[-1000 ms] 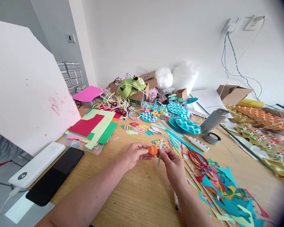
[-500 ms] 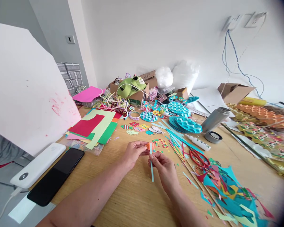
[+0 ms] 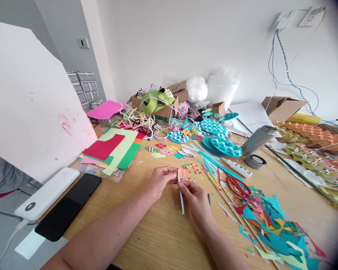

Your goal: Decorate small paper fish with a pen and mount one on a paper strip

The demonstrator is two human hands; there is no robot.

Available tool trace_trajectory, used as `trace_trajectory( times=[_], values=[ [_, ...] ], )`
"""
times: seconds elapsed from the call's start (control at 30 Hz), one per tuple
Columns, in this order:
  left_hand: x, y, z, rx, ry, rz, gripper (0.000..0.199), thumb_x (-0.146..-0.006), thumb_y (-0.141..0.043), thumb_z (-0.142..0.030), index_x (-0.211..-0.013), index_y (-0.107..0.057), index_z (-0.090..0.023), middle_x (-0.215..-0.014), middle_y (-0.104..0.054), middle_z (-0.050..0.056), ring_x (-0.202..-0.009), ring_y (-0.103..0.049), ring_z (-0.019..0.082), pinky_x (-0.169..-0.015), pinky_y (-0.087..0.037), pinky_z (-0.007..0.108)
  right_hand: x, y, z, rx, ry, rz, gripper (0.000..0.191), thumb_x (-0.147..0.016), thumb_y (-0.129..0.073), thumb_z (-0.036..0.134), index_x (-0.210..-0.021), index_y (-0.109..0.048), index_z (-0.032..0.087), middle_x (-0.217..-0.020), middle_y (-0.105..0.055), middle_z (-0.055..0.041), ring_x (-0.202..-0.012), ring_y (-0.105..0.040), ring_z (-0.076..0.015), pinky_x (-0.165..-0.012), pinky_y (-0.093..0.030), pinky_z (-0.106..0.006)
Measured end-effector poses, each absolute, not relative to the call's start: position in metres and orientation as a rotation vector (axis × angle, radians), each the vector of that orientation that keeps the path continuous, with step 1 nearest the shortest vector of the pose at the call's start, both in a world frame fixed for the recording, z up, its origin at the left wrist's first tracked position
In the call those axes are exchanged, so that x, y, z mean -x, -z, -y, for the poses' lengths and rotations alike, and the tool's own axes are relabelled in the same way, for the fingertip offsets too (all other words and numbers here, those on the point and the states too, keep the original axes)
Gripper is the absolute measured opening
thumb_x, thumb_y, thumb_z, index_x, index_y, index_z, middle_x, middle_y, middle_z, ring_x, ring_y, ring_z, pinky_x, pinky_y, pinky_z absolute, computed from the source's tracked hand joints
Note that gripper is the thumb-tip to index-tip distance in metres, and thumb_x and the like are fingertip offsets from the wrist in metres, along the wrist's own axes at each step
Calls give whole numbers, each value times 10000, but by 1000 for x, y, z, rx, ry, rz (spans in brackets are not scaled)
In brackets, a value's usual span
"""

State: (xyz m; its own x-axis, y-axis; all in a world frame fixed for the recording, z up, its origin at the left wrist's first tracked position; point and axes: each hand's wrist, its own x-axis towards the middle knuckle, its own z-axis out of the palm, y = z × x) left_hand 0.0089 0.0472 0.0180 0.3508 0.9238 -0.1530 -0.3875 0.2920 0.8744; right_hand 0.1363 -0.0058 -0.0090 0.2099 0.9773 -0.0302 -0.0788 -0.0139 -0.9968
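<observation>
- Orange piece (image 3: pixel 183 173): in the head view it is held up over the near middle of the table (image 3: pixel 146 240), between the two hands.
- The left hand (image 3: pixel 158 184) has thumb and fingers closed in a pinch on its left edge, probably to steady it while leaving most of the front uncovered.
- The right hand (image 3: pixel 196 200) pinches the pale blue strip (image 3: pixel 181 202) just below the piece, thumb against forefinger with hardly any gap; this grip seems meant to control where the strip lies. Whether these fingers also touch the piece, I cannot tell.
- The glue (image 3: pixel 238 168) and scissors (image 3: pixel 239 187) lie to the right, likely for easy reach; the paper fish (image 3: pixel 166 152) lie farther off, leaving elbow room.
- The piece looks small and bright orange, with a faint lighter pattern. The strip crosses its front upright and hangs below it; finer detail is too small to read.
</observation>
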Motion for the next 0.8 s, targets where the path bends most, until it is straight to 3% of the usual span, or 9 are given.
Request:
trace_trajectory(
  times=[0.8],
  values=[
    [-9,-15,-46,-865,-967,-777,361,-545,-800,-303,-835,-748,-95,-815,-746,117,-785,-705,247,-772,-539,346,-135,12,6,1249,-1104,943,403,-612,-814,557,-702,-727,174,-619,-661,-21,-555,-534,-157,-546,-391,-268]
  ],
)
